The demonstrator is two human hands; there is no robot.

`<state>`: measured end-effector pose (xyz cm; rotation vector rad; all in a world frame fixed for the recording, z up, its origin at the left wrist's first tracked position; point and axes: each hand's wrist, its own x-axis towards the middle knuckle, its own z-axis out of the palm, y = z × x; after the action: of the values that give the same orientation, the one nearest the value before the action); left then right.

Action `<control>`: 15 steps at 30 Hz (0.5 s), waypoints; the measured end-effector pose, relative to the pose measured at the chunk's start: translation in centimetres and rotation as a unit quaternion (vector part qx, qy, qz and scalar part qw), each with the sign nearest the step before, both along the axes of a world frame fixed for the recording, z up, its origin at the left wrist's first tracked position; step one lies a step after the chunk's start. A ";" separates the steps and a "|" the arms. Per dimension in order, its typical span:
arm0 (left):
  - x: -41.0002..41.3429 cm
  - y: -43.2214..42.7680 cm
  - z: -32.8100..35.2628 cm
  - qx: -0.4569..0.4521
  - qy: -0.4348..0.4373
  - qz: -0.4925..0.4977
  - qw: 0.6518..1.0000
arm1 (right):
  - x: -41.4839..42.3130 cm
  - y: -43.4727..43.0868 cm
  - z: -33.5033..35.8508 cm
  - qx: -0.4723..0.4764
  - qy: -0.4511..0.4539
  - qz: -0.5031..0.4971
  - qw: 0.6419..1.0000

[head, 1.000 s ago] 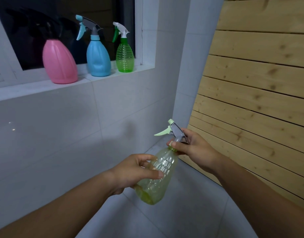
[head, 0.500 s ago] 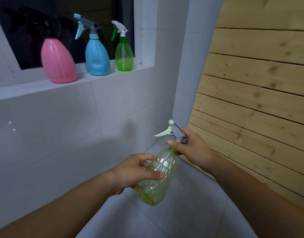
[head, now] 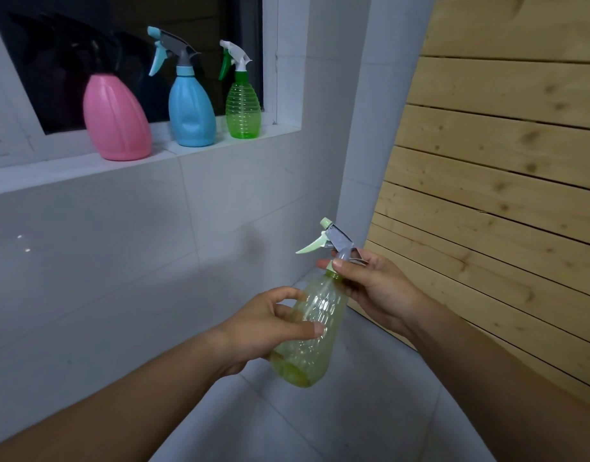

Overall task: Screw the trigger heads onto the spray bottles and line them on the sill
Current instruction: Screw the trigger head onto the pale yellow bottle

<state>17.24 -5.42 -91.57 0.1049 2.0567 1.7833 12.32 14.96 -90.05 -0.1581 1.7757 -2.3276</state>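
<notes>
Fingers (head: 340,263) of right hand (head: 375,288) pinched on collar at neck of yellow bottle (head: 315,325), just under grey trigger head (head: 337,240); thumb and forefinger closed on collar, remaining fingers curled behind and partly hidden. Grip judged suited to twisting head down onto thread. Cannot tell whether thread fully seated.

Left hand (head: 270,325) wrapped round lower body of bottle, thumb across front, forefinger lifted clear; closed enough to stop body turning against twist. Bottle held tilted, base toward wearer, nozzle pointing left toward tiled wall (head: 153,245). Held in mid-air, resting on nothing.

On sill (head: 70,171), up and left: pink bottle (head: 115,120), blue bottle (head: 191,110), green bottle (head: 243,110), in a row. Blue and green both fitted with heads. Head of pink bottle lost against dark window (head: 53,61); cannot tell if fitted. Blue and green standing close together; pink a little apart from blue.

Room on sill: narrow strip right of green bottle before window frame and corner; judged tight for fourth bottle. Long bare stretch left of pink bottle, judged the easier spot. Sill front edge unguarded; bottle set too far forward judged liable to tip off.

Wooden slat wall (head: 503,161) close on right, near right forearm. Path up and left to sill unobstructed.
</notes>
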 end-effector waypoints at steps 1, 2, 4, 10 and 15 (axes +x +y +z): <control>-0.1 0.0 -0.1 -0.007 0.012 0.006 1.000 | 0.0 -0.2 0.1 0.001 0.006 0.002 1.000; -0.3 0.0 -0.2 -0.012 0.026 0.011 1.000 | 0.1 -0.3 0.3 0.006 0.011 0.002 1.000; -0.5 -0.1 -0.5 -0.023 0.048 0.022 0.998 | 0.2 -0.5 0.5 0.008 0.017 -0.003 1.000; -0.2 0.9 -0.8 -0.061 0.130 0.064 0.988 | 0.6 -1.2 0.8 0.021 0.042 -0.067 0.997; -0.4 1.2 -0.2 -0.076 0.103 0.043 0.991 | 0.5 -1.1 1.1 0.001 0.037 -0.088 0.995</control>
<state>16.89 -4.19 -91.79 0.1636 2.3678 1.7212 12.86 13.86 -88.96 -0.0934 1.8979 -2.4706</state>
